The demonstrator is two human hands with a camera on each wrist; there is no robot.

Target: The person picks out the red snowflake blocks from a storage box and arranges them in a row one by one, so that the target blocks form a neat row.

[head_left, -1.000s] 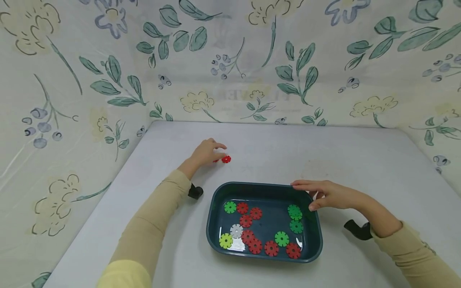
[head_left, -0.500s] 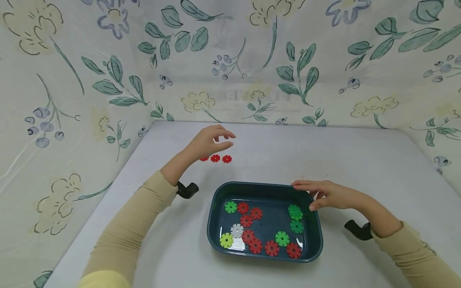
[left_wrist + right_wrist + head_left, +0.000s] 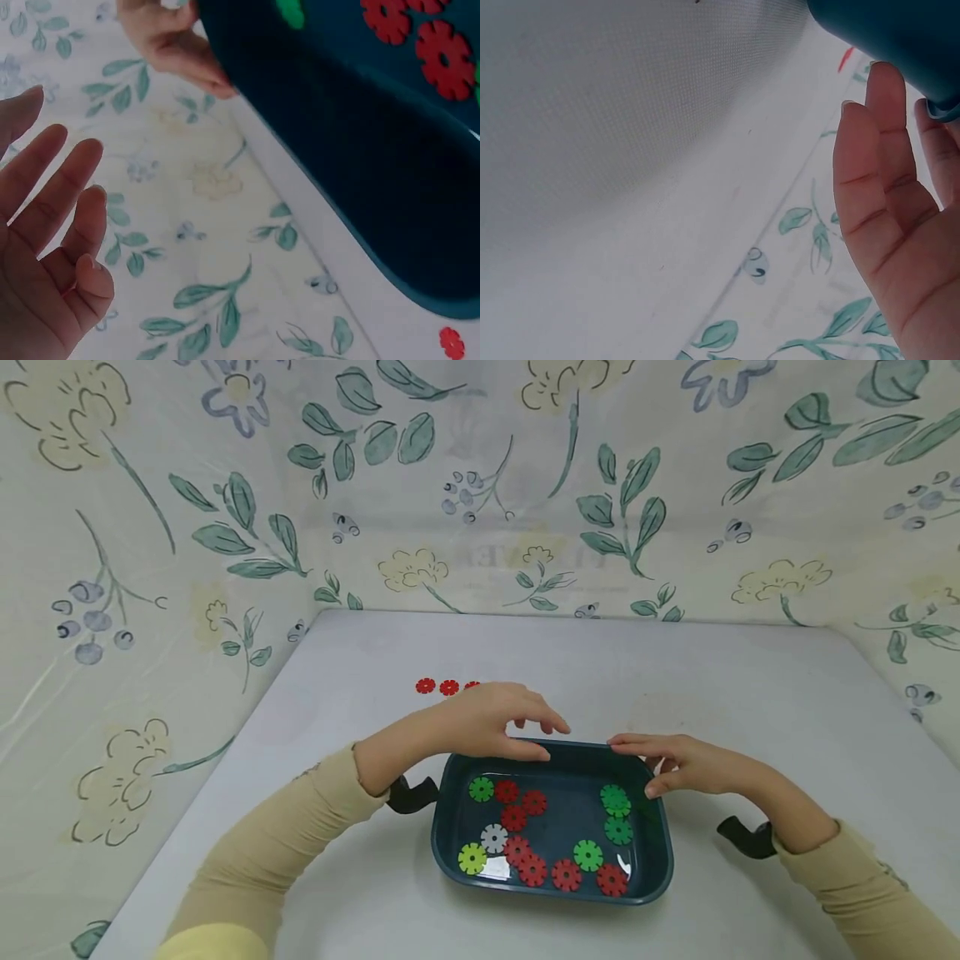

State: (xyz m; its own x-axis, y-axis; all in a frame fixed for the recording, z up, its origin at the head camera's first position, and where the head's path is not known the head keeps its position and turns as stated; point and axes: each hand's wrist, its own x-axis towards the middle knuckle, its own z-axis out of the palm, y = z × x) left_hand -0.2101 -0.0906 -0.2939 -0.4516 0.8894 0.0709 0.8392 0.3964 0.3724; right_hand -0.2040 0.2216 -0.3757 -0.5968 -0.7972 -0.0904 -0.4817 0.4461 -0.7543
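Two hands at the dark teal plastic tray (image 3: 450, 793): left hand (image 3: 487, 722) hovers, grip empty, fingers relaxed; right hand (image 3: 686, 764) rests straight-fingered on its rim.

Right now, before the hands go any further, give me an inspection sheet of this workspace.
Surface: pale grey table, faint marks near the middle.
Job's things: dark teal tray holding red, green, one white and one yellow disc; red discs in a row on the table beyond it.
Clutter: nothing seen.
Grippers: left hand open, empty, over the tray's far rim; right hand with straight fingers at the far right corner.
Cables: nothing seen; black wrist mounts only.
Surroundings: floral sheet on three sides.
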